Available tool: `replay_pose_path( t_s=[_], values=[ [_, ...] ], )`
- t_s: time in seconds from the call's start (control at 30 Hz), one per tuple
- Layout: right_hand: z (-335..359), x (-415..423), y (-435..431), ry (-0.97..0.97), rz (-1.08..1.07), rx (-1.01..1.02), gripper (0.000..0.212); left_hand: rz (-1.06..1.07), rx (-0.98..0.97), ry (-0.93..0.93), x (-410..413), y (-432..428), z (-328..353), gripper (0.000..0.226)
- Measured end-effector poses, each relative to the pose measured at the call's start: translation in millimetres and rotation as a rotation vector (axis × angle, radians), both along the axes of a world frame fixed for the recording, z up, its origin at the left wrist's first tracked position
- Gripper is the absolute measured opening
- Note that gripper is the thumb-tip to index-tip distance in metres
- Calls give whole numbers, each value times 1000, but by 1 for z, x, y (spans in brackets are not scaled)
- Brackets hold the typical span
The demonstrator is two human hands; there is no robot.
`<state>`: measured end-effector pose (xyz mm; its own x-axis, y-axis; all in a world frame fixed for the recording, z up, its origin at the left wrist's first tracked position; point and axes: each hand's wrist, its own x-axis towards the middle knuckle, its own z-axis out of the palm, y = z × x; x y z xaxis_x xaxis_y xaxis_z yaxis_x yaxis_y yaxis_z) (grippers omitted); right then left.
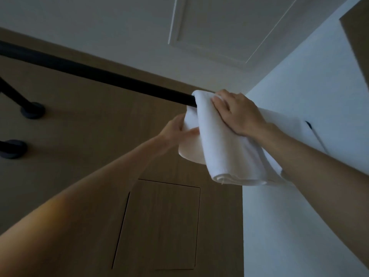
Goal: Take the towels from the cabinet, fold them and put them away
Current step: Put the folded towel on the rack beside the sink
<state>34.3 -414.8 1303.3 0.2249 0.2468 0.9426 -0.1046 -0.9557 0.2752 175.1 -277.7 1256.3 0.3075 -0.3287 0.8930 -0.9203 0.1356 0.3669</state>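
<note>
A folded white towel (pixel 223 144) hangs over the right end of a black rail (pixel 95 73) that runs across a brown wooden wall. My right hand (pixel 237 112) lies on top of the towel with its fingers spread and nearly straight, pressing the fold against the rail. My left hand (pixel 177 127) reaches up from the lower left and grips the towel's hanging left part from behind, thumb on the front of the cloth.
Two black round rail brackets (pixel 33 110) sit on the wood wall at the far left. A rectangular panel (pixel 161 224) is cut into the wood below the towel. A white wall (pixel 299 86) adjoins on the right, with the white ceiling (pixel 119 23) above.
</note>
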Motion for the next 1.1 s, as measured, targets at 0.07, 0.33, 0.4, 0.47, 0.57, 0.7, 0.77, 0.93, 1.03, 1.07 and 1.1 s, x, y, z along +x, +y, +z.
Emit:
replay_pose_path(
  t_s=[0.07,0.33,0.4,0.47,0.57,0.7,0.77,0.93,1.03,1.07,1.1],
  values=[
    [1,0,-1,7,-11,15,47,4,-31,-24,3,-1,-8,63],
    [-14,-20,20,259,-137,37,70,-56,-89,-16,-14,2,-41,46],
    [-26,-20,25,270,-144,2,66,-73,-76,-2,-20,4,-47,45],
    [-32,-19,27,255,-181,-24,66,-110,-72,25,-27,8,-51,43],
    [-35,-13,24,228,-233,-57,69,-181,-61,66,-38,16,-57,41],
    [-43,-5,22,151,-219,-64,65,-310,-20,119,-49,22,-67,33],
    [-45,-3,24,126,-209,-55,64,-383,45,163,-55,27,-69,29],
    [-43,-5,20,118,-210,-68,61,-633,165,357,-71,42,-64,35],
    [-43,-5,20,110,-237,-70,53,-531,251,262,-83,38,-59,41],
    [-43,-6,18,113,-248,-81,51,-477,254,236,-83,34,-58,45],
    [-42,-9,16,116,-257,-96,50,-441,246,230,-82,30,-58,50]
  ],
)
